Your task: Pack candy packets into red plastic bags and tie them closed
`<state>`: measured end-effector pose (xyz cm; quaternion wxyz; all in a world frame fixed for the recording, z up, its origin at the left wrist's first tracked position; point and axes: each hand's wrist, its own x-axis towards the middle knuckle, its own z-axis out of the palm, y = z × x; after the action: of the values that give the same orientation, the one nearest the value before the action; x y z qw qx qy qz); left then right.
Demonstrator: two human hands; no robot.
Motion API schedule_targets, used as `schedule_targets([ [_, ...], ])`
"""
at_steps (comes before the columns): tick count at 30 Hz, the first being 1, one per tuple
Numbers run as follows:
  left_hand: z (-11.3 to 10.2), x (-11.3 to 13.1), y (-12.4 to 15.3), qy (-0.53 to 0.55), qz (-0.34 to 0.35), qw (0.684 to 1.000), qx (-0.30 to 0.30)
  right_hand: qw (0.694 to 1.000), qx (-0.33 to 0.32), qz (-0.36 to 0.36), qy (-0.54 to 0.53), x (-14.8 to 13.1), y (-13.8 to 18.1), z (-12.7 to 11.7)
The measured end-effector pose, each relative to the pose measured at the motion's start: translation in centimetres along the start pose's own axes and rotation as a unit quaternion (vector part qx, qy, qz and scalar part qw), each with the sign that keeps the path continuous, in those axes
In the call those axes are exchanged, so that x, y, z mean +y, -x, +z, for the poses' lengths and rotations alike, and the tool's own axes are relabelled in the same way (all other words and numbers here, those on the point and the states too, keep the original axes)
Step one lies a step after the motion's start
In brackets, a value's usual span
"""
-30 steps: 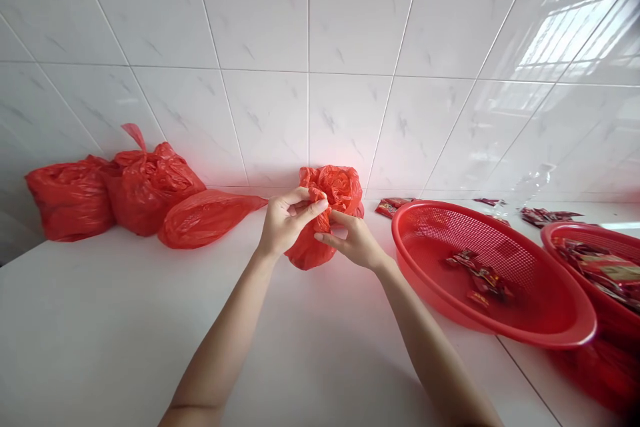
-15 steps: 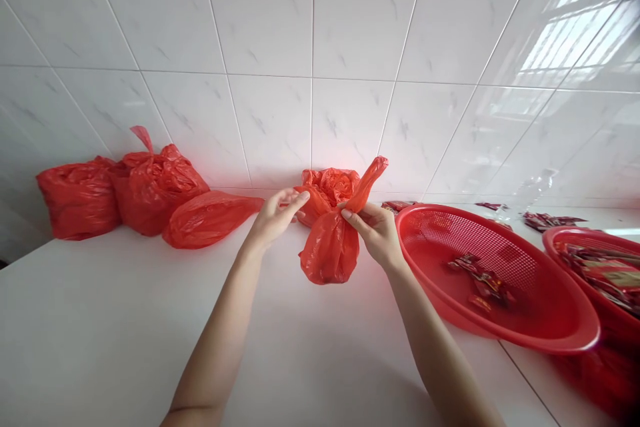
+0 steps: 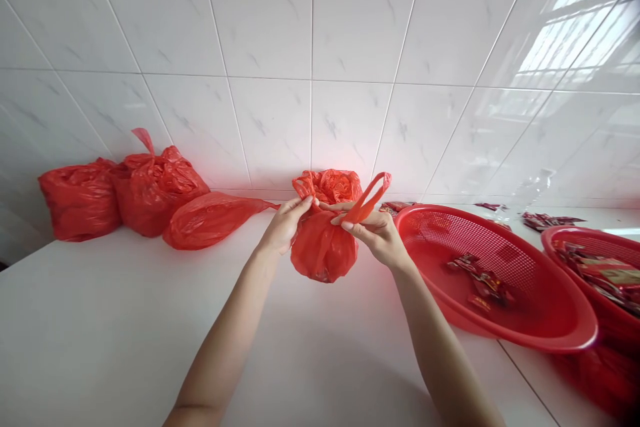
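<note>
A filled red plastic bag (image 3: pixel 324 250) hangs between my two hands above the white table. My left hand (image 3: pixel 286 223) pinches the bag's left handle near its gathered neck, thumb against fingers. On the other side, my right hand (image 3: pixel 376 230) grips the base of the right handle, whose loop stands up above the fingers. What the bag holds barely shows through the plastic. Just behind it, against the wall, sits another crumpled red bag (image 3: pixel 340 183), partly hidden.
Red plastic bags (image 3: pixel 160 190) stand at the left by the tiled wall, with a flatter red bag (image 3: pixel 215 219) beside them. To the right, a red basket (image 3: pixel 425 267) holds several small packets (image 3: pixel 483 277). A second red basket (image 3: pixel 560 233) and a clear bottle (image 3: pixel 543 183) are farther right.
My left hand has moved right and closed on the left handle. The right handle has opened into a loop and tilts lower; my right hand stays at the neck.
</note>
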<state>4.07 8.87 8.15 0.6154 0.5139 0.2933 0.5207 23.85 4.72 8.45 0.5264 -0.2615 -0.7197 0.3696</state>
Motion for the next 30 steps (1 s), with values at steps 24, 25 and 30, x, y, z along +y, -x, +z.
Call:
schedule_targets([
  [24, -0.8, -0.5, -0.6, -0.078, 0.088, 0.993, 0.010, 0.995, -0.042, 0.072, -0.048, 0.8, 0.1, 0.0],
  [25, -0.7, -0.5, -0.5, -0.088, 0.095, 0.991, 0.015, 0.995, -0.048, 0.075, -0.045, 0.9, 0.1, 0.0],
  [30, 0.0, 0.3, 0.5, -0.147, 0.090, 0.982, -0.074, 0.992, -0.080, 0.098, -0.026, 1.1, -0.1, 0.0],
])
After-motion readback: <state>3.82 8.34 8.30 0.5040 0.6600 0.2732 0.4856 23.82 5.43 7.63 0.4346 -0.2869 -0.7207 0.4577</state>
